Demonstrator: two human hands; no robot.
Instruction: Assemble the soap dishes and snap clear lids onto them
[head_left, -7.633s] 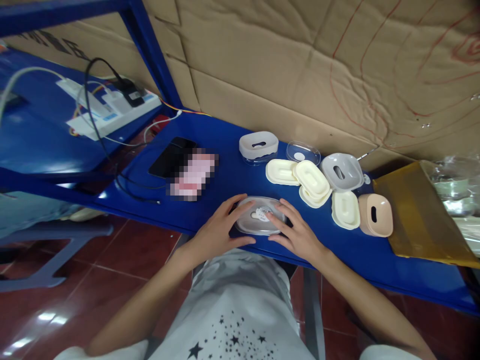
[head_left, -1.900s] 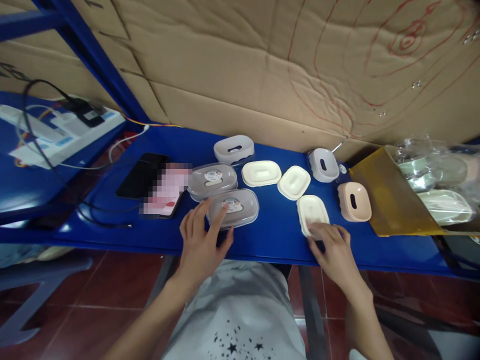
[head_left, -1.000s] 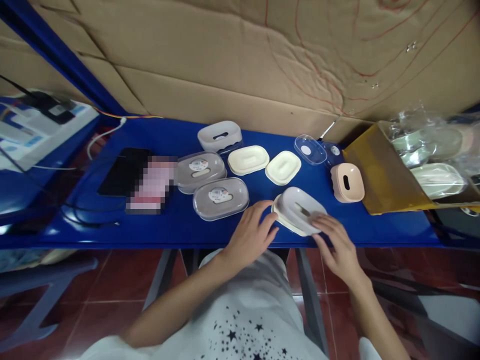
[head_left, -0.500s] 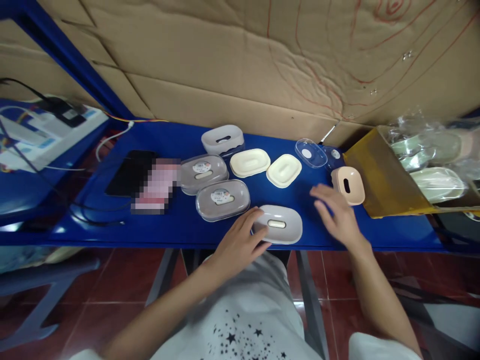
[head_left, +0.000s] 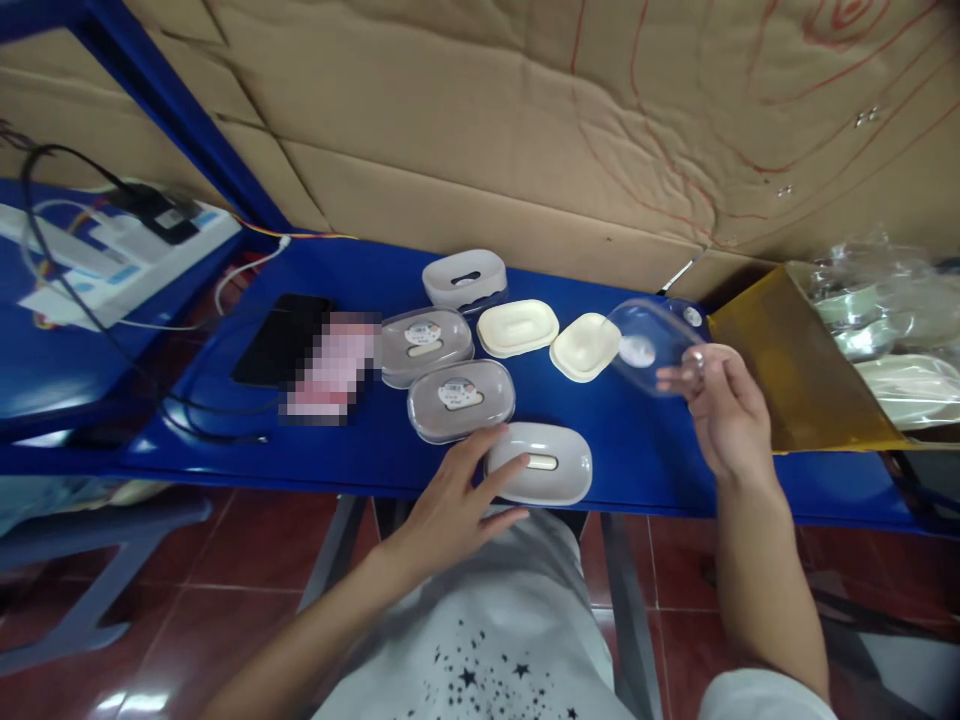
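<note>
My right hand (head_left: 724, 405) pinches a clear plastic lid (head_left: 654, 350) by its right end. The lid bears a round white sticker and is held tilted above the table. Fingers apart, my left hand (head_left: 461, 485) rests on the left end of a grey oval soap dish (head_left: 566, 478) at the table's front edge. A cream strip shows through the dish's slot. Two grey soap dishes with clear lids and labels, a farther one (head_left: 454, 335) and a nearer one (head_left: 487, 400), lie to the left. Beyond are two cream oval trays, one left (head_left: 517, 327) and one right (head_left: 585, 348).
An upturned grey dish (head_left: 465, 275) sits at the back. Another clear lid (head_left: 684, 313) lies beside a cardboard box (head_left: 795, 370) of plastic-wrapped dishes. On the left are a black phone (head_left: 281, 335), a blurred pink item (head_left: 334, 365), a cable and a power strip (head_left: 135, 265).
My right hand has taken hold of the clear lid and lifted it off the table. My left hand stays on the grey dish, its fingers now more spread. The view has shifted slightly.
</note>
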